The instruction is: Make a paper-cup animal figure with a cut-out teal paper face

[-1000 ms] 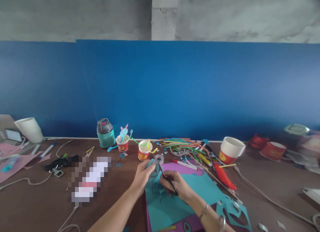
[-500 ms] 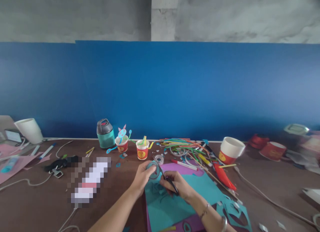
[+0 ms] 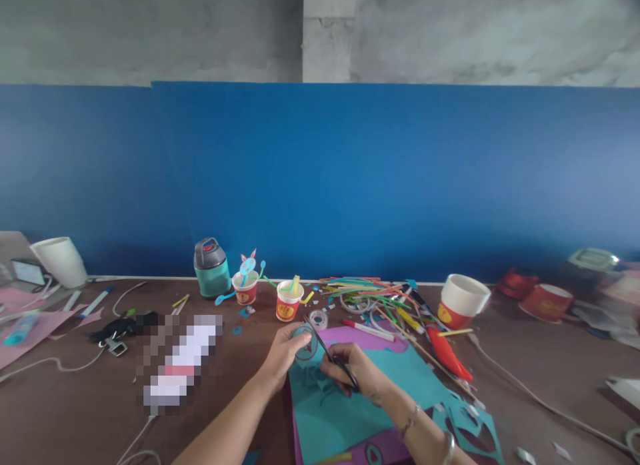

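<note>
Our left hand [image 3: 281, 355] pinches a teal paper disc [image 3: 305, 356], our right hand [image 3: 356, 370] grips scissors [image 3: 327, 349]; offcuts [image 3: 316, 379] lie cut, trimming looks unfinished.

Between the left hand [image 3: 283, 355] and the pixelated strip [image 3: 183, 361], bare desk [image 3: 240, 361] leaves a low way through. Ahead, the nearer small cup [image 3: 287, 311] and the tape roll [image 3: 320, 325] stand in the way, with the straw heap [image 3: 357, 289] and large cup [image 3: 463, 298] crowding the right; above them, open air reaches the blue partition [image 3: 320, 185].
</note>
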{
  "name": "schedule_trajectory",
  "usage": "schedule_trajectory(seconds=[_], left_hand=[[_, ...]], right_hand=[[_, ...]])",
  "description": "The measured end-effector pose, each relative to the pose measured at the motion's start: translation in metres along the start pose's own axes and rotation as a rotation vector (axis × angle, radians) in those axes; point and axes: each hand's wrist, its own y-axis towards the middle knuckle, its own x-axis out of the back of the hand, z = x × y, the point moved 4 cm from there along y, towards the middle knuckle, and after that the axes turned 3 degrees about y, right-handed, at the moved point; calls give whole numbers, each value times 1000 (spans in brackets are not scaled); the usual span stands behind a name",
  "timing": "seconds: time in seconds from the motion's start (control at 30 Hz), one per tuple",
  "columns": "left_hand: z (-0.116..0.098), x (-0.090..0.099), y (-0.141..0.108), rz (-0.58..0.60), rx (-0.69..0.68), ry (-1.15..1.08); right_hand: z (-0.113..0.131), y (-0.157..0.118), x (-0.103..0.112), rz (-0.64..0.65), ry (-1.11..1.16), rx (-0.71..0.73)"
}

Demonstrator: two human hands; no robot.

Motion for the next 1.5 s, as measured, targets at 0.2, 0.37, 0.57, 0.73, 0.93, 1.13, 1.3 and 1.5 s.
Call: schedule_trajectory(seconds=[0.2, 0.37, 0.57, 0.73, 0.93, 1.13, 1.3, 1.5], left_hand=[[0, -2, -1, 74, 9, -15], [2, -1, -1, 74, 29, -29], [5, 2, 0, 60, 79, -43], [5, 4, 0, -54, 117, -10], [4, -7, -3, -96, 71, -32], [3, -10, -6, -140, 64, -55], [1, -12, -7, -154, 69, -66], [1, -13, -7, -145, 59, -82]], right_hand=[[0, 1, 0, 40, 24, 11], [0, -1, 2, 38, 6, -2], [-5, 1, 4, 36, -25, -7], [-3, 3, 4, -81, 44, 48], [3, 3, 1, -113, 54, 73], [7, 0, -4, -81, 79, 77], [10, -1, -5, -92, 97, 94], [9, 0, -4, -93, 80, 86]])
